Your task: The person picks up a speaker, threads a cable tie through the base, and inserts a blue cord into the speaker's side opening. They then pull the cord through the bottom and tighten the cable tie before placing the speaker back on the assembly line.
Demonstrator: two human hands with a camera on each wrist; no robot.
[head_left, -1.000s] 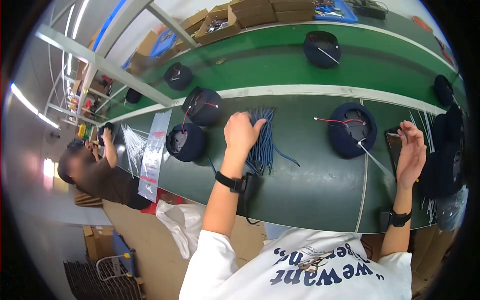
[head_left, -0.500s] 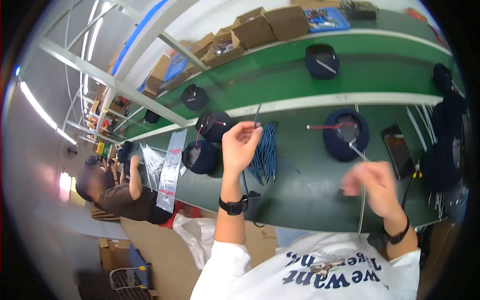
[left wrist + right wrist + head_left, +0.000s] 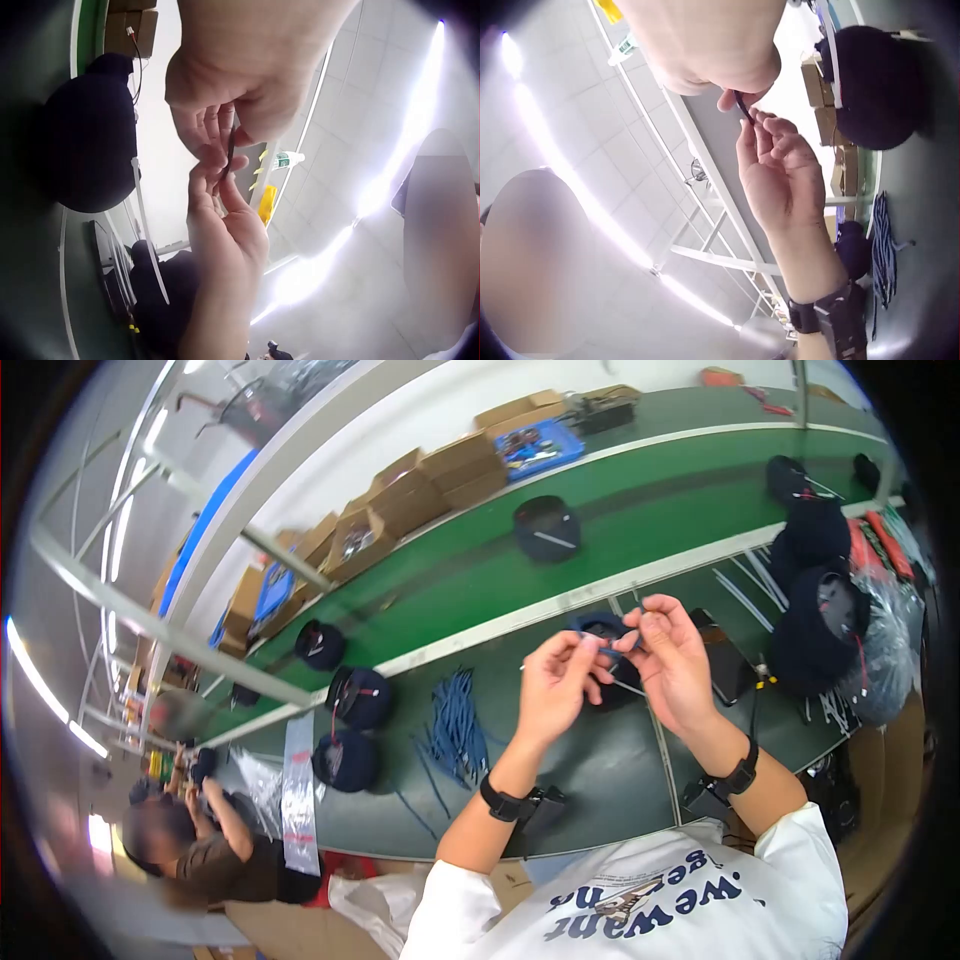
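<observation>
- The left grip (image 3: pixel 555 685) and right grip (image 3: pixel 675 660) meet in the air above the tabletop (image 3: pixel 600 760), both pinching one thin dark cord (image 3: pixel 607 651) between their fingertips.
- Just behind them sits a dark cap (image 3: pixel 592 624), partly hidden.
- Leftward lies a bundle of blue cords (image 3: pixel 455 715).
- Farthest, cardboard boxes (image 3: pixel 400 490) line the green belt (image 3: pixel 480 575).

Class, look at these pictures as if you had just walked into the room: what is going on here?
A person in a white T-shirt works at a dark green bench. The left hand and the right hand are raised above it and together pinch a short blue cord between their fingertips. A bundle of blue cords lies on the bench to the left, near several dark round caps.
</observation>
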